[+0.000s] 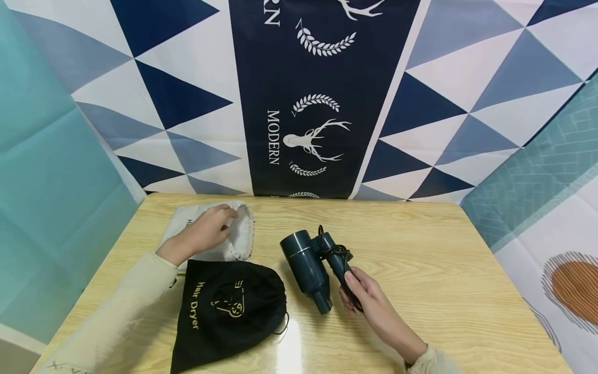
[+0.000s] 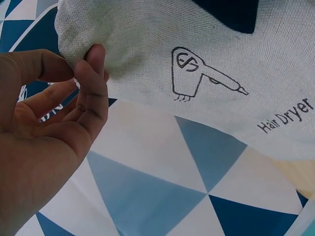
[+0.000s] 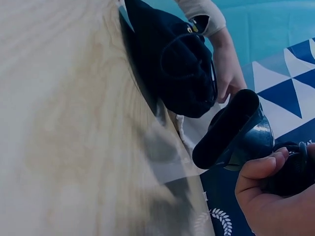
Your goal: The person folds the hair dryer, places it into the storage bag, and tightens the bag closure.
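Note:
My left hand [image 1: 205, 231] pinches the mouth edge of a pale grey cloth drawstring bag [image 1: 242, 236] at the back left of the table. In the left wrist view, thumb and fingers meet on the fabric [image 2: 138, 73], which bears a hair dryer drawing and the words "Hair Dryer". With my right hand [image 1: 371, 298] I grip the handle of a dark blue hair dryer [image 1: 306, 265], its black cord [image 1: 337, 250] wound about the handle. The dryer's narrow nozzle points toward me. In the right wrist view the flat nozzle end [image 3: 226, 129] faces the camera.
A black drawstring bag [image 1: 219, 322] printed "Hair Dryer" in gold lies at the front left, just in front of the pale bag. The wooden table [image 1: 420, 244] meets a patterned backdrop [image 1: 317, 104] at its far edge.

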`<state>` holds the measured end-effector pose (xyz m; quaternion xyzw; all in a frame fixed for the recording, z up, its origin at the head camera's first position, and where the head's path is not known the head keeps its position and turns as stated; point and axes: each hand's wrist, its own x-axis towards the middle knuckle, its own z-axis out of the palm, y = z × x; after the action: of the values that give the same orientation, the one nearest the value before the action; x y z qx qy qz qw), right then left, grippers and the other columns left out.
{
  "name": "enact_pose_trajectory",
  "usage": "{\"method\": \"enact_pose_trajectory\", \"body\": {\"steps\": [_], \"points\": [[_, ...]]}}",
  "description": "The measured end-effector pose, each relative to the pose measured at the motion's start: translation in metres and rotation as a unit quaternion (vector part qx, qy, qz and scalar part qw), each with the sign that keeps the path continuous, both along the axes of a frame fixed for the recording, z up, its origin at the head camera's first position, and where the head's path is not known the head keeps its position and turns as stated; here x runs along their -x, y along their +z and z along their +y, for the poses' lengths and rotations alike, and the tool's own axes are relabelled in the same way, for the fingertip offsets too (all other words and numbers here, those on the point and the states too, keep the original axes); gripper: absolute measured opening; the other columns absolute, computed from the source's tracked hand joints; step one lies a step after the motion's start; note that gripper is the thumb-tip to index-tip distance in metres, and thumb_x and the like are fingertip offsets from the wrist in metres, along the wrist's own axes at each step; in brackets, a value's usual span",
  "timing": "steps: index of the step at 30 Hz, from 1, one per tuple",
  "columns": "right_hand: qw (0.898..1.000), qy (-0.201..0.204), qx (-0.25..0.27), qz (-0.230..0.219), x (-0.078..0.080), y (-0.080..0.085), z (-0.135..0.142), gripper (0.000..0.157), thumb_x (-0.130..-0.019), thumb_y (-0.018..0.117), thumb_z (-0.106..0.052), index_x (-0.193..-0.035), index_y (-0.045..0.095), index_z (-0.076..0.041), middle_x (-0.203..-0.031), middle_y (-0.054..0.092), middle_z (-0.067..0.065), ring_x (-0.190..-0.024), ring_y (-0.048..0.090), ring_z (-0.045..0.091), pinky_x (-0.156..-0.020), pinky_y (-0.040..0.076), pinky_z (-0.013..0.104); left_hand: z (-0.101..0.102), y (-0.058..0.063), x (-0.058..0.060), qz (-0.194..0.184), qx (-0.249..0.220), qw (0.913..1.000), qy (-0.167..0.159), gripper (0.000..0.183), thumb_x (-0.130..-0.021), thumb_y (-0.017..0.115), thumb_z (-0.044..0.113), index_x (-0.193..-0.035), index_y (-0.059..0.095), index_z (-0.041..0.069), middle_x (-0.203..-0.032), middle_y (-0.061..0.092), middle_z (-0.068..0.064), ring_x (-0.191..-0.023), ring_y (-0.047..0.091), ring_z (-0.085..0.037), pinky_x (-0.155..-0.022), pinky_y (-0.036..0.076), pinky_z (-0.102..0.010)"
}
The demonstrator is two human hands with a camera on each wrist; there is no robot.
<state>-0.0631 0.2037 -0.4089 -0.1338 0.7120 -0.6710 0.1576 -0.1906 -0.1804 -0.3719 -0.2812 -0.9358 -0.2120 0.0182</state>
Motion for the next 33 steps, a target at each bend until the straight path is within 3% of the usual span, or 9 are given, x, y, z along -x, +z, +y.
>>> {"method": "enact_pose_trajectory", "body": {"steps": [5, 10, 21, 30, 33], "points": [[1.0, 0.011, -0.015, 0.025, 0.015, 0.0, -0.003, 0.043, -0.11, 0.033, -0.029, -0.115, 0.042, 0.013, -0.076, 0.048, 0.01, -0.062, 0.046, 0.014, -0.055, 0.044, 0.036, 0.003, 0.003, 0.001, 0.005, 0.003, 1.0, -0.004, 0.035, -0.084, 0.059, -0.01, -0.119, 0.065, -0.008, -0.119, 0.063, -0.022, -0.088, 0.064, -0.024, -0.065, 0.051, -0.031], [0.999, 0.024, -0.025, 0.021, 0.028, 0.0, -0.013, 0.045, -0.11, 0.035, -0.033, -0.114, 0.043, 0.011, -0.077, 0.049, 0.011, -0.063, 0.046, 0.014, -0.055, 0.045, 0.036, 0.005, 0.005, 0.0, 0.004, 0.003, 1.0, -0.004, 0.036, -0.084, 0.061, -0.01, -0.12, 0.064, -0.009, -0.119, 0.062, -0.023, -0.094, 0.065, -0.03, -0.068, 0.053, -0.033], [0.999, 0.037, -0.016, 0.036, 0.05, -0.01, -0.036, 0.044, -0.11, 0.037, -0.031, -0.114, 0.045, 0.013, -0.074, 0.049, 0.013, -0.06, 0.045, 0.015, -0.053, 0.045, 0.031, 0.014, 0.007, 0.0, 0.002, 0.004, 1.0, 0.005, 0.044, -0.088, 0.063, -0.005, -0.131, 0.057, -0.009, -0.13, 0.056, -0.022, -0.109, 0.061, -0.031, -0.083, 0.054, -0.04], [0.998, 0.043, -0.03, 0.036, 0.066, -0.007, -0.052, 0.042, -0.109, 0.04, -0.034, -0.112, 0.049, 0.007, -0.076, 0.05, 0.012, -0.061, 0.045, 0.015, -0.054, 0.044, 0.027, 0.02, 0.009, 0.0, 0.027, 0.001, 0.9996, 0.012, 0.048, -0.087, 0.062, -0.005, -0.134, 0.054, -0.01, -0.127, 0.056, -0.022, -0.089, 0.06, -0.024, -0.073, 0.053, -0.035], [0.997, 0.045, -0.041, 0.044, 0.072, -0.007, -0.057, 0.041, -0.108, 0.041, -0.034, -0.112, 0.05, 0.007, -0.075, 0.05, 0.012, -0.061, 0.046, 0.016, -0.055, 0.043, 0.027, 0.02, 0.008, -0.001, 0.034, -0.001, 0.9994, 0.008, 0.048, -0.086, 0.062, -0.006, -0.133, 0.054, -0.011, -0.127, 0.056, -0.022, -0.09, 0.06, -0.023, -0.074, 0.054, -0.033]]}}
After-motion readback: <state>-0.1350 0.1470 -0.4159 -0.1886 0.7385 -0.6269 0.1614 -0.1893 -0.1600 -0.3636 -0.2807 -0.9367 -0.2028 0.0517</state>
